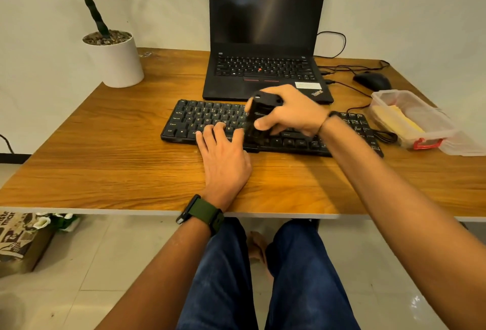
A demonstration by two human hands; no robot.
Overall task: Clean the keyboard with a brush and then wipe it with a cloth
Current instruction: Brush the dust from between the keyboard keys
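Observation:
A black keyboard [210, 119] lies across the middle of the wooden desk. My right hand [292, 112] grips a black brush [259, 116] over the keyboard's centre, bristles down on the keys; the brush is blurred. My left hand [223, 153] rests flat, fingers spread on the keyboard's lower left keys and front edge, palm on the desk. A yellow cloth [399, 121] lies inside a clear plastic box at the right. My right forearm hides part of the keyboard's right side.
An open black laptop [265, 40] stands just behind the keyboard. A black mouse [372, 80] and cables lie at the back right. The clear box [431, 119] with a red latch sits right of the keyboard. A white plant pot [115, 61] stands back left.

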